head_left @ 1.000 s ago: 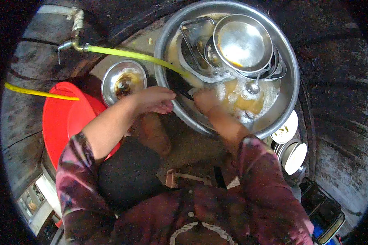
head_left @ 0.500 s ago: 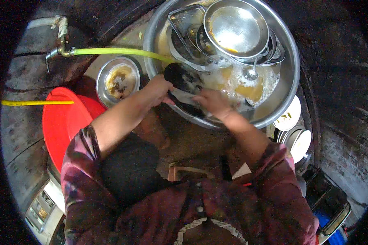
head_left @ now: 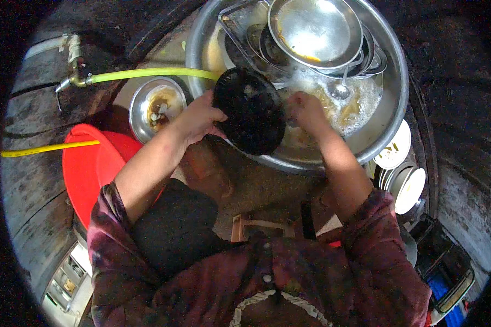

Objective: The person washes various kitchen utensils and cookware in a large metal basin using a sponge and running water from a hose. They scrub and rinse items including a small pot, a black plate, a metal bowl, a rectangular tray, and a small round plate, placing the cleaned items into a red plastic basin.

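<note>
My left hand [head_left: 203,117] grips the left rim of a round blackened pan [head_left: 249,110], its thumb over the dark face. The pan is tilted above the near left part of a large metal basin [head_left: 397,103]. Just right of the pan, over the water, is my right hand [head_left: 308,113], fingers curled and slightly blurred; what they hold, if anything, is hidden. Murky, foamy water [head_left: 360,106] stands in the basin. A shiny metal pan [head_left: 316,30] rests on other dark cookware at the basin's far side, with a ladle [head_left: 341,90] beside it.
A green hose [head_left: 153,72] runs from a tap [head_left: 81,80] into the basin. Left of the basin stand a metal bowl [head_left: 142,117] with brown residue and a red tub [head_left: 82,182] with a yellow hose [head_left: 49,148]. White plates [head_left: 411,192] are stacked at the right.
The pan has been raised and turned so its dark round face shows. My right hand has moved off it to the right.
</note>
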